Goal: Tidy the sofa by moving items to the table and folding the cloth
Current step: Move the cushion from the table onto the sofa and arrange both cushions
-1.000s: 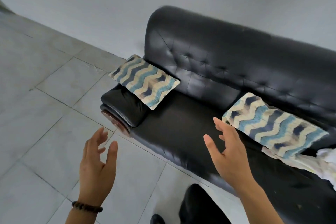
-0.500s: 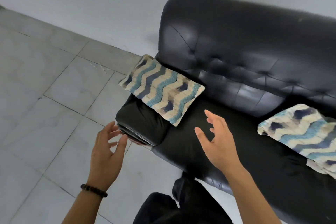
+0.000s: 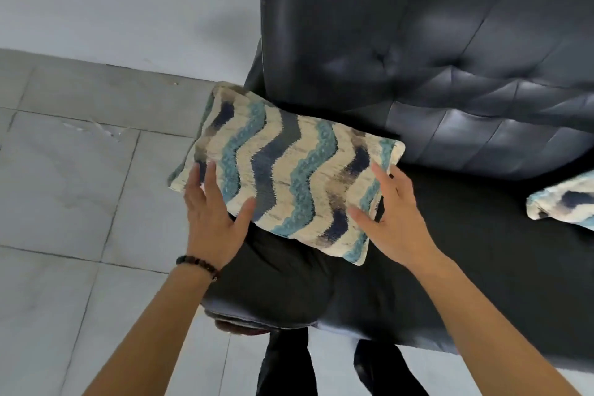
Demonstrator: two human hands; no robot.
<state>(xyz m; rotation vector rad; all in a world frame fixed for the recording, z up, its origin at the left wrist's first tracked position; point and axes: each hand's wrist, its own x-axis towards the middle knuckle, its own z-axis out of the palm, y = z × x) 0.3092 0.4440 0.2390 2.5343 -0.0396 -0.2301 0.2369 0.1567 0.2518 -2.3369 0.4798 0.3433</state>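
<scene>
Step in hand: removal of the first item from the sofa (image 3: 450, 74). The patterned cushion (image 3: 289, 177) lies on the sofa's left armrest (image 3: 276, 286), its far edge near the backrest and its left corner overhanging the tiled floor (image 3: 80, 186). The left hand (image 3: 213, 219) lies on the cushion's near-left corner, fingers (image 3: 210, 177) straight and slightly spread, thumb extended along the near edge. The right hand (image 3: 393, 222) is at the cushion's right edge, fingers (image 3: 382, 177) extended toward the far-right corner, thumb laid on the top face. Neither hand appears closed on the fabric yet. A second cushion (image 3: 565, 202) lies on the seat, well apart to the right. The table and the cloth are not in view. Next move, as judged: curl both hands round the opposite edges, lift the cushion off the armrest and carry it to the table; expect a soft, compliant load that sags if it is gripped on one side only. Difference from half a second earlier: both hands then hovered short of the cushion, apart from it; they have since come forward onto it, and the view has closed in on the armrest.
</scene>
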